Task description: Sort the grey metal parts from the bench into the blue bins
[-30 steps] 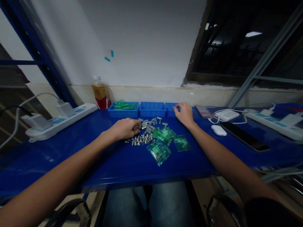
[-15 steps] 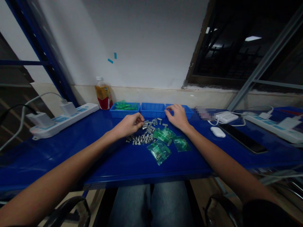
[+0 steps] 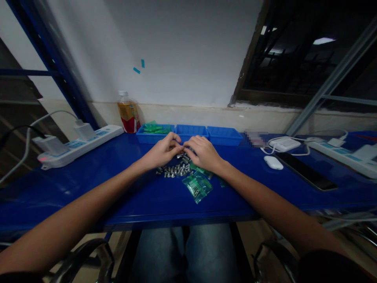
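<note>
My left hand [image 3: 165, 151] and my right hand [image 3: 204, 153] meet at their fingertips above a heap of small metal parts. The left one is closed in a pinch, and whatever it grips is too small to name. My right hand's fingers are curled against the left fingertips, hiding anything between them. Below lie shiny screw-like metal pieces [image 3: 176, 170] and some short metal cylinders [image 3: 185, 158]. Close to my right wrist is a green-tinted plastic bag [image 3: 197, 186] with small metal parts inside. More green bags are partly covered by my right hand.
Three joined blue trays [image 3: 224, 135] stand along the wall; the left one holds green bags [image 3: 154, 128]. A drink bottle [image 3: 129, 114] stands beside them. Power strips [image 3: 81, 147] lie at both sides. A phone [image 3: 304, 169] and white earbud case [image 3: 273, 162] lie right.
My right hand has moved left from near the right tray to meet my left hand, now covering some bags and cylinders. My left hand has shifted slightly right.
</note>
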The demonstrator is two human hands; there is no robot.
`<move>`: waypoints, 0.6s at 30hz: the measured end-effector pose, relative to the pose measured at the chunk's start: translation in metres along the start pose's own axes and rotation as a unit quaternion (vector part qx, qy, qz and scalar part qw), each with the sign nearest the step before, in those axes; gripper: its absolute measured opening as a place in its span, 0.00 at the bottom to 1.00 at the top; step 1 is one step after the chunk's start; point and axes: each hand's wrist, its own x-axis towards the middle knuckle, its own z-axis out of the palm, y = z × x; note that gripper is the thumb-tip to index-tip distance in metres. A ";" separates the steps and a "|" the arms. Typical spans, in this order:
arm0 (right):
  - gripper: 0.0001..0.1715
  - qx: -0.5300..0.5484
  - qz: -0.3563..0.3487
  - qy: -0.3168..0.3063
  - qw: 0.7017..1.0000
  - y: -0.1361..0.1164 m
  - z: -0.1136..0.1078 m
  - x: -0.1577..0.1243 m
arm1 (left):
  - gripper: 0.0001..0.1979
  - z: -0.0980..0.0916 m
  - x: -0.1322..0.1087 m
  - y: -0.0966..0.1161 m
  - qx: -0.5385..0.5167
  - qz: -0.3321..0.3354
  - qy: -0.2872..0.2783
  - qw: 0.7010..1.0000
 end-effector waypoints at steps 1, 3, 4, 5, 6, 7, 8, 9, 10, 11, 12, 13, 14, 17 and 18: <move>0.11 0.001 0.017 0.007 1.000 0.005 -0.001 0.000 | 0.10 -0.002 0.000 -0.001 0.026 0.002 -0.009 1.000; 0.12 -0.004 0.070 0.032 0.997 0.021 -0.002 -0.003 | 0.09 -0.007 0.001 -0.001 0.108 0.027 -0.052 0.992; 0.12 -0.011 0.104 0.047 0.993 0.031 -0.002 -0.005 | 0.09 -0.010 0.001 -0.001 0.151 0.050 -0.087 0.983; 0.13 -0.018 0.141 0.062 0.988 0.043 -0.003 -0.008 | 0.09 -0.012 0.000 0.000 0.183 0.076 -0.127 0.972; 0.13 -0.027 0.176 0.069 0.981 0.055 -0.003 -0.011 | 0.10 -0.014 0.000 0.000 0.202 0.100 -0.164 0.960; 0.13 -0.041 0.212 0.073 0.974 0.066 -0.002 -0.015 | 0.11 -0.015 -0.001 0.001 0.211 0.119 -0.193 0.951; 0.12 -0.055 0.246 0.073 0.965 0.077 -0.002 -0.019 | 0.12 -0.015 -0.001 0.001 0.214 0.131 -0.213 0.944; 0.12 -0.069 0.277 0.069 0.956 0.085 -0.002 -0.023 | 0.13 -0.015 -0.001 0.000 0.217 0.137 -0.226 0.940; 0.12 -0.083 0.306 0.064 0.946 0.092 -0.002 -0.026 | 0.13 -0.014 -0.001 -0.001 0.222 0.139 -0.230 0.937; 0.12 -0.095 0.331 0.059 0.937 0.097 -0.002 -0.029 | 0.12 -0.013 -0.001 -0.002 0.227 0.138 -0.231 0.936; 0.13 -0.104 0.350 0.052 0.930 0.100 -0.001 -0.031 | 0.11 -0.013 -0.001 -0.004 0.234 0.133 -0.229 0.936; 0.13 -0.112 0.363 0.044 0.924 0.101 -0.001 -0.032 | 0.10 -0.012 0.000 -0.006 0.241 0.125 -0.224 0.936; 0.14 -0.119 0.371 0.037 0.920 0.101 -0.001 -0.032 | 0.09 -0.012 0.000 -0.008 0.249 0.113 -0.218 0.937; 0.17 -0.134 0.380 0.012 0.915 0.098 0.000 -0.031 | 0.06 -0.011 0.000 -0.011 0.267 0.070 -0.185 0.943; 0.18 -0.137 0.380 0.006 0.915 0.096 0.001 -0.031 | 0.06 -0.011 -0.001 -0.011 0.269 0.060 -0.171 0.946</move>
